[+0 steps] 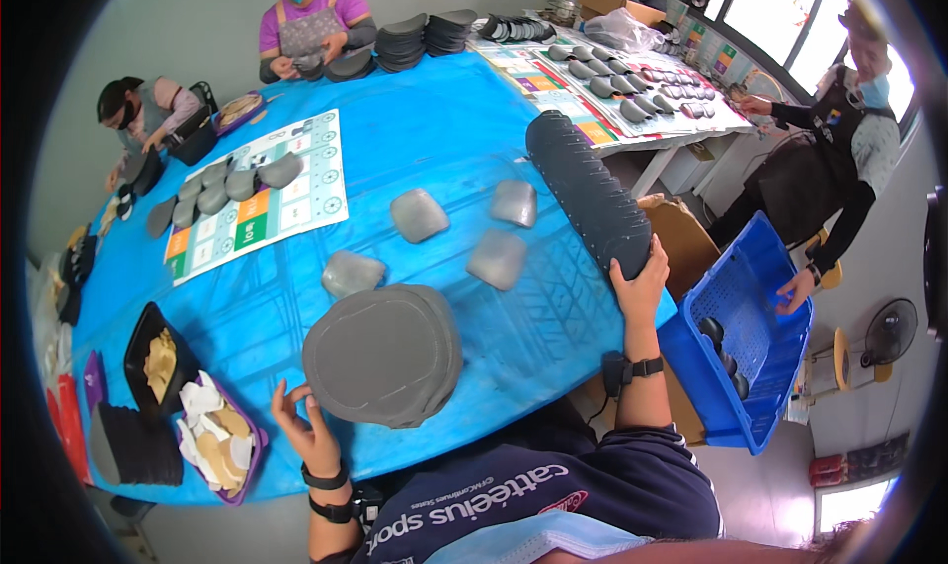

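My right hand (pixel 642 280) grips the near end of a long row of nested dark grey curved pieces (pixel 588 189), which lies along the table's right edge. Thumb and fingers close around that end. Beside a round stack of grey fabric pieces (pixel 380 352), my left hand (pixel 308 428) is open, fingers apart and slightly bent, holding nothing. Past this stack lie several translucent, curved pads, among them one pad at its far edge (pixel 353 274) and another farther off (pixel 419 215).
Blue sheeting (pixel 415 120) covers the table. At left are a black bin (pixel 158 357), a purple basket of scraps (pixel 219 441) and a printed sheet (pixel 296 203) bearing grey pieces. A blue crate (pixel 741 337) stands right, near a person (pixel 839 139). Two others work across the table.
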Demonstrator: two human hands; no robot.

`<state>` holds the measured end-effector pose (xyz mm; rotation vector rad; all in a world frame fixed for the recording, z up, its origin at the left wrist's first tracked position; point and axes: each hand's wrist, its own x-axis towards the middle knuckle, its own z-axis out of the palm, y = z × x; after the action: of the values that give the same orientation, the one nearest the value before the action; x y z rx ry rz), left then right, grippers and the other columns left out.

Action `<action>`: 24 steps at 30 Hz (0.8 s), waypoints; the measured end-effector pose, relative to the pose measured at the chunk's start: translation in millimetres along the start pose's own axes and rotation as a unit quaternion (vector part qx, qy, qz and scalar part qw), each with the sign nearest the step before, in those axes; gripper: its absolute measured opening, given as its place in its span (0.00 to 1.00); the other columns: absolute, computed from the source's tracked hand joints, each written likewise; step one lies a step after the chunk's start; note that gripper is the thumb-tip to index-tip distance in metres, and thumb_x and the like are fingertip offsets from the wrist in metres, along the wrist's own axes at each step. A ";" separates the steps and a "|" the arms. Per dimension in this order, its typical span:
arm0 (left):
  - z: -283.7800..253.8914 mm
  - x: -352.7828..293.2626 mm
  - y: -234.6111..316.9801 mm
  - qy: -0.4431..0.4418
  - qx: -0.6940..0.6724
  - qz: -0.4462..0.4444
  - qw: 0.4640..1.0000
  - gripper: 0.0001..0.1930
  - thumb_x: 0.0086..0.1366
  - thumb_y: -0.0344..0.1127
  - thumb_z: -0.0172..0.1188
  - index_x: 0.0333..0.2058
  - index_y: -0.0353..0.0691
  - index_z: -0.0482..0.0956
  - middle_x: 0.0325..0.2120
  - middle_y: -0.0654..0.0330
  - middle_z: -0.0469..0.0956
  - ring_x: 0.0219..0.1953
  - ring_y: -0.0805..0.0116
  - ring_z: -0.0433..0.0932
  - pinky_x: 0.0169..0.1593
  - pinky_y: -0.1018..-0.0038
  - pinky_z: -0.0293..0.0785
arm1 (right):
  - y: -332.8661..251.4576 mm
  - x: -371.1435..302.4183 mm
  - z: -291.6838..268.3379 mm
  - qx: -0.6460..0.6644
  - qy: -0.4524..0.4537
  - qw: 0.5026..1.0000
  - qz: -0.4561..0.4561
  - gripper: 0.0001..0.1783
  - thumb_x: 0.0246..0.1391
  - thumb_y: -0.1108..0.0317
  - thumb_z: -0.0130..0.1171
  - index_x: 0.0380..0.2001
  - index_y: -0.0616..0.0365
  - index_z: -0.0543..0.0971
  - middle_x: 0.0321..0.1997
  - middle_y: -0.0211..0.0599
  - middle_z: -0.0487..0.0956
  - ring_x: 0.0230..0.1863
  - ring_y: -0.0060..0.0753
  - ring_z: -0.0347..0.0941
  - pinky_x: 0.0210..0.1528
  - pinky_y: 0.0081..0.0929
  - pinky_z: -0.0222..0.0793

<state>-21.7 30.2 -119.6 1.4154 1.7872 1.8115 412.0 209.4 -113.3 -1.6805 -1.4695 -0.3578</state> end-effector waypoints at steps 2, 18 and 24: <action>1.1 -0.3 0.7 -0.004 -0.004 -0.002 1.000 0.20 0.61 0.27 0.47 0.52 0.35 0.56 0.32 0.57 0.70 0.38 0.69 0.67 0.48 0.73 0.58 | 2.2 0.5 0.6 0.007 -0.003 1.000 0.004 0.42 0.33 0.62 0.64 0.53 0.63 0.58 0.51 0.49 0.63 0.50 0.51 0.59 0.53 0.38 0.54; -1.4 -0.1 -10.0 -0.035 -0.023 -0.009 0.999 0.21 0.60 0.27 0.48 0.52 0.37 0.57 0.35 0.59 0.68 0.38 0.72 0.65 0.46 0.77 0.59 | -6.0 0.1 3.7 -0.004 0.038 0.999 -0.038 0.42 0.33 0.58 0.67 0.51 0.62 0.60 0.56 0.51 0.58 0.55 0.52 0.54 0.56 0.40 0.50; 1.7 -0.5 -0.3 -0.026 -0.023 -0.004 0.999 0.20 0.60 0.27 0.47 0.52 0.36 0.57 0.32 0.59 0.68 0.37 0.73 0.65 0.46 0.76 0.59 | 5.7 -2.8 0.3 0.013 0.167 0.978 -0.120 0.29 0.42 0.66 0.59 0.47 0.65 0.61 0.52 0.53 0.60 0.53 0.51 0.55 0.56 0.42 0.49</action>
<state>-20.3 31.0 -120.5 1.4233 1.7137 1.7833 416.3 208.1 -117.7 -1.3455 -1.4149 -0.7145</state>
